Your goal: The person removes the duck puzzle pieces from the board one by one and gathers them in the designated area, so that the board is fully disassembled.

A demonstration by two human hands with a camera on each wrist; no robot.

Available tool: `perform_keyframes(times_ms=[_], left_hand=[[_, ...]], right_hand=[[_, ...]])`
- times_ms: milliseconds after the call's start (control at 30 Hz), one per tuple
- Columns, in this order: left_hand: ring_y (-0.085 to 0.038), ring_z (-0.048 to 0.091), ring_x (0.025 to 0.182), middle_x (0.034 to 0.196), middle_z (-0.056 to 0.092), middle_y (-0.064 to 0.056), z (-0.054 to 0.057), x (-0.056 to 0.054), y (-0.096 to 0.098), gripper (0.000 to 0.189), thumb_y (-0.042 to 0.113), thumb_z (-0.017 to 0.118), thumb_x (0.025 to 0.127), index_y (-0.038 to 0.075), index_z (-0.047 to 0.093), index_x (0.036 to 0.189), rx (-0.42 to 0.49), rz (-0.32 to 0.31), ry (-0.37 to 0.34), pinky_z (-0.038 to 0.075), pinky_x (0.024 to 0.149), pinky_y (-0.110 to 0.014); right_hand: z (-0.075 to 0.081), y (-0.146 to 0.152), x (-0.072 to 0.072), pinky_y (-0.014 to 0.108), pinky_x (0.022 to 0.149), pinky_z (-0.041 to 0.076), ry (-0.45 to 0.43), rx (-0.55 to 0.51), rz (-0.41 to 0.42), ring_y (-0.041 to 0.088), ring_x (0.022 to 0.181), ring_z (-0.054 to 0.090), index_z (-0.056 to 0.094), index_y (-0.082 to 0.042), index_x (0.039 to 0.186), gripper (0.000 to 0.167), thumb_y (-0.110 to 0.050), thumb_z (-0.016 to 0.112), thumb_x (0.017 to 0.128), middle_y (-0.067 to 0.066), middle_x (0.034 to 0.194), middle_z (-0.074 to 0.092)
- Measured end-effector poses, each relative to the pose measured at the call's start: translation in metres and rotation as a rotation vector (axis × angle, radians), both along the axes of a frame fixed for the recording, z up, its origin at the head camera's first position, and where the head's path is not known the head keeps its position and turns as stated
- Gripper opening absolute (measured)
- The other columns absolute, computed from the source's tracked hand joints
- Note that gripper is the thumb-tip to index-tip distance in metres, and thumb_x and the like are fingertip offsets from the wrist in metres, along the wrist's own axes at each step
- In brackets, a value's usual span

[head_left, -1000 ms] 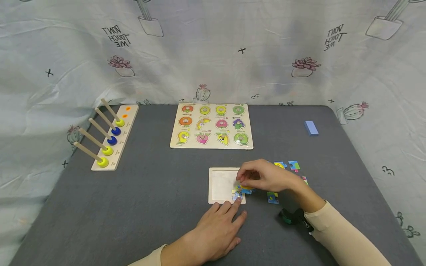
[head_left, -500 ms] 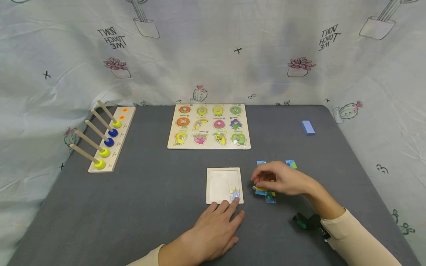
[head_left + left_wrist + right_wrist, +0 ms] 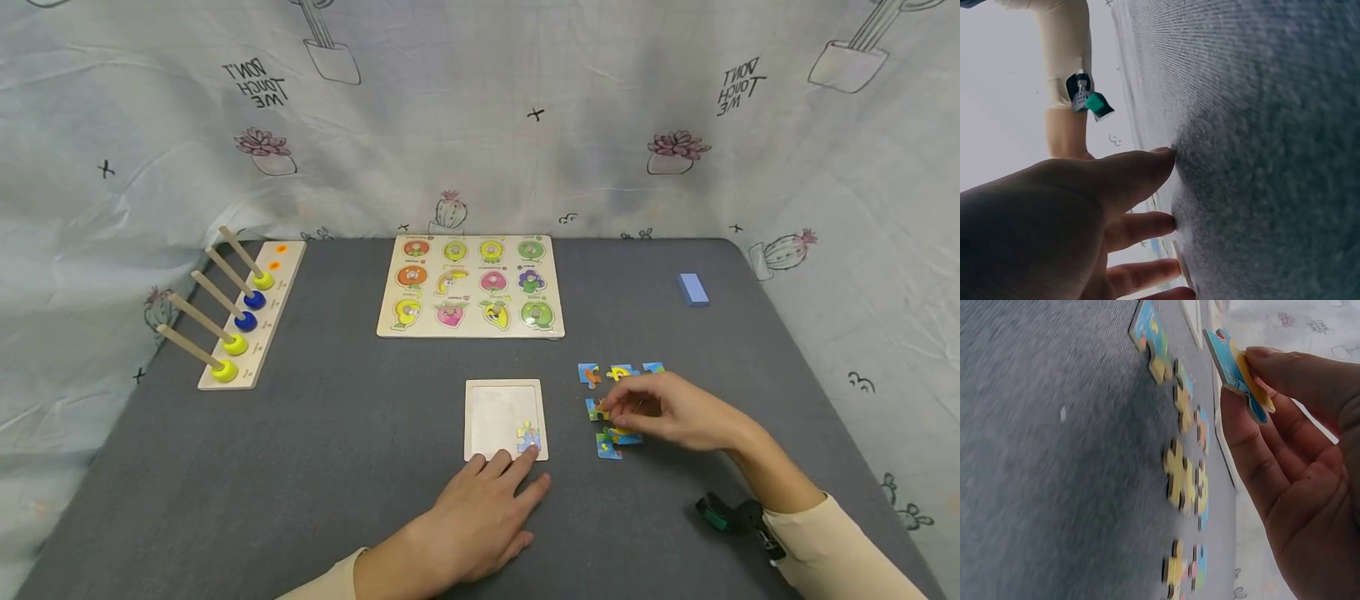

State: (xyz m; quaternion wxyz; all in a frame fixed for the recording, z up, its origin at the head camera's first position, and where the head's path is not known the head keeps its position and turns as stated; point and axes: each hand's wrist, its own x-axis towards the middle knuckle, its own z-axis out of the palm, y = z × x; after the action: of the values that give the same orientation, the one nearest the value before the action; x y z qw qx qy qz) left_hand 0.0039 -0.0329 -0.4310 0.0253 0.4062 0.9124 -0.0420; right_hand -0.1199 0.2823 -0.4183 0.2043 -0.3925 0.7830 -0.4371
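My right hand (image 3: 671,410) pinches a blue and yellow jigsaw piece (image 3: 1230,362) between thumb and fingers, held above the dark table in the right wrist view. Below and around it lie several loose jigsaw pieces (image 3: 608,447), partly covered by the hand in the head view. My left hand (image 3: 480,521) lies with fingers extended at the near edge of a square wooden puzzle tray (image 3: 491,404). One fingertip reaches the jigsaw section (image 3: 528,433) in the tray's near right corner; the rest of the tray floor is bare. In the left wrist view, the thumb (image 3: 1138,175) touches the cloth.
A wooden fruit puzzle board (image 3: 471,327) lies behind the tray. Far left stands a peg board (image 3: 262,333) with upright sticks and yellow and blue rings. A blue block (image 3: 693,289) sits at the back right. A printed curtain (image 3: 465,108) hangs behind the table.
My right hand has carried the jigsaw piece away from the tray's right side, rightward over the loose pieces. The left hand stays at the tray's near edge.
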Motion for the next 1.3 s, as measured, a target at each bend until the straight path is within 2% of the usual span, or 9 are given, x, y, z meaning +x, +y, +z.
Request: perform_keyframes(times_ms=[400, 567, 867, 1033, 1300], left_hand=[[-0.018, 0.049, 0.123, 0.157, 0.043, -0.003, -0.003, -0.004, -0.006, 0.061, 0.055, 0.065, 0.095, 0.028, 0.051, 0.149, 0.057, -0.009, -0.011, 0.044, 0.090, -0.033], [-0.018, 0.049, 0.123, 0.155, 0.044, -0.004, -0.003, -0.006, -0.007, 0.060, 0.054, 0.065, 0.096, 0.027, 0.052, 0.148, 0.079, -0.022, -0.018, 0.044, 0.090, -0.033], [-0.017, 0.048, 0.125, 0.153, 0.045, -0.002, -0.002, -0.011, -0.010, 0.058, 0.051, 0.064, 0.098, 0.024, 0.052, 0.148, 0.145, -0.032, -0.052, 0.045, 0.091, -0.034], [-0.019, 0.045, 0.132, 0.157, 0.042, -0.003, 0.004, -0.022, -0.018, 0.057, 0.047, 0.061, 0.101, 0.022, 0.050, 0.151, 0.172, 0.020, -0.098, 0.045, 0.097, -0.040], [-0.026, 0.038, 0.143, 0.164, 0.034, -0.006, 0.010, -0.049, -0.040, 0.059, 0.047, 0.059, 0.102, 0.019, 0.049, 0.153, 0.213, 0.125, -0.128, 0.042, 0.105, -0.048]], right_hand=[[-0.014, 0.025, 0.012, 0.028, 0.076, 0.059, 0.003, 0.023, -0.058, 0.015, 0.089, 0.072, 0.069, -0.008, 0.112, 0.014, -0.006, 0.068, 0.099, 0.003, 0.101, 0.073], [-0.021, 0.028, 0.015, 0.028, 0.075, 0.059, -0.013, 0.008, -0.057, 0.015, 0.088, 0.072, 0.070, -0.007, 0.111, 0.014, -0.003, 0.068, 0.098, 0.004, 0.100, 0.074], [-0.027, 0.029, 0.014, 0.027, 0.075, 0.059, 0.047, 0.002, -0.075, 0.014, 0.088, 0.073, 0.071, -0.009, 0.108, 0.014, -0.003, 0.071, 0.095, 0.003, 0.099, 0.075], [-0.027, 0.028, 0.014, 0.026, 0.075, 0.058, 0.078, 0.016, -0.103, 0.010, 0.086, 0.072, 0.072, -0.012, 0.105, 0.016, -0.002, 0.074, 0.093, 0.000, 0.097, 0.075], [-0.025, 0.028, 0.014, 0.025, 0.075, 0.057, 0.099, 0.043, -0.130, 0.011, 0.085, 0.072, 0.072, -0.014, 0.105, 0.014, -0.010, 0.077, 0.093, -0.004, 0.096, 0.075]])
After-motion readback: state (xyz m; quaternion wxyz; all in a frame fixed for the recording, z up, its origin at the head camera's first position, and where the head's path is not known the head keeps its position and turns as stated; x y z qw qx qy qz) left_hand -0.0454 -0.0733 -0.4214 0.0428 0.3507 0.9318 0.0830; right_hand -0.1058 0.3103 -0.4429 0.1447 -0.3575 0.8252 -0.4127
